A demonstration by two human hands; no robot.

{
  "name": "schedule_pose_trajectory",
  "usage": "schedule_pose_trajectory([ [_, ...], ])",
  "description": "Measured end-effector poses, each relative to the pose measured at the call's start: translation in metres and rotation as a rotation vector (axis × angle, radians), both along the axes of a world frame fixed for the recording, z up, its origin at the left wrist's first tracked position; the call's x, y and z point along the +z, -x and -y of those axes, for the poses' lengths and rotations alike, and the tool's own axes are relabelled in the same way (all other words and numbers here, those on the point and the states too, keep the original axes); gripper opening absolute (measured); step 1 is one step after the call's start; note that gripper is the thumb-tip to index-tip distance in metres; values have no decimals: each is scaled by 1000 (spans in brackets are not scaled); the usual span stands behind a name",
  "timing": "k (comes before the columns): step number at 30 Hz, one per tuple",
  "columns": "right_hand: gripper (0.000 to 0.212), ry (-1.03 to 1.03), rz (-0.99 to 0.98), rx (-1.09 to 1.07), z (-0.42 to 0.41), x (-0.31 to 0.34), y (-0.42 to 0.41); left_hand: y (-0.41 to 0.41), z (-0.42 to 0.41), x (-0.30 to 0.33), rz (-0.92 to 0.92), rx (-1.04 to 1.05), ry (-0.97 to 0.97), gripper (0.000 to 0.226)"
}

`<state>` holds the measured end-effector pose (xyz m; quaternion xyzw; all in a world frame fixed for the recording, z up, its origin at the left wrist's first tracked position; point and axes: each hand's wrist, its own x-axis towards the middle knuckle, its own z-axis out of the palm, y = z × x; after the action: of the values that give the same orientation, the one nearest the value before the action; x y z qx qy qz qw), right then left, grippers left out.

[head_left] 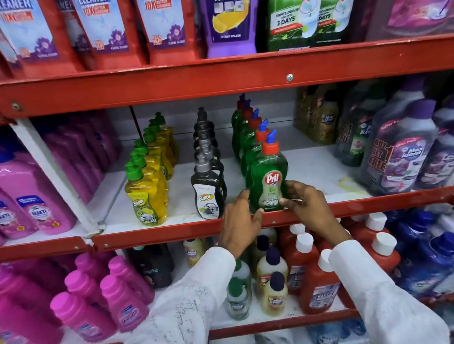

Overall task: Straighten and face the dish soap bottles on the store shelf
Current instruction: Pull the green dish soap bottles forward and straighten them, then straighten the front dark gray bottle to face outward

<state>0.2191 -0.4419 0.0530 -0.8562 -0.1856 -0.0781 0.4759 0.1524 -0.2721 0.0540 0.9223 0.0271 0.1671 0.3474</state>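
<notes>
Three rows of dish soap bottles run front to back on the middle shelf [314,165]. Yellow bottles with green caps [145,196] form the left row, dark grey bottles [208,192] the middle row, green bottles with red and blue caps the right row. The front green bottle [268,179] stands upright at the shelf's front lip, its label facing me. My left hand [239,224] touches its lower left side with the fingers curled around it. My right hand [307,206] presses its lower right side. Both hands hold this bottle between them.
The red shelf lip [170,229] runs under my hands. Large purple cleaner bottles [399,154] stand at the right of the same shelf, pink bottles [26,202] in the left bay. A yellowish stain [350,184] marks the shelf right of the green row. Bottles fill the shelves above and below.
</notes>
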Motion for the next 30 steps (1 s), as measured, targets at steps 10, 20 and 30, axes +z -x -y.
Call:
schedule_pose_trajectory([
  [10,44,-64,2,4,2,-6,-1,-9,-3,-10,52,27,120,48],
  [20,42,-397,106,-266,-13,-9,34,24,-11,-10,240,32,203,34],
  [30,43,-131,123,4,-124,-10,60,44,-105,4,200,285,253,51],
])
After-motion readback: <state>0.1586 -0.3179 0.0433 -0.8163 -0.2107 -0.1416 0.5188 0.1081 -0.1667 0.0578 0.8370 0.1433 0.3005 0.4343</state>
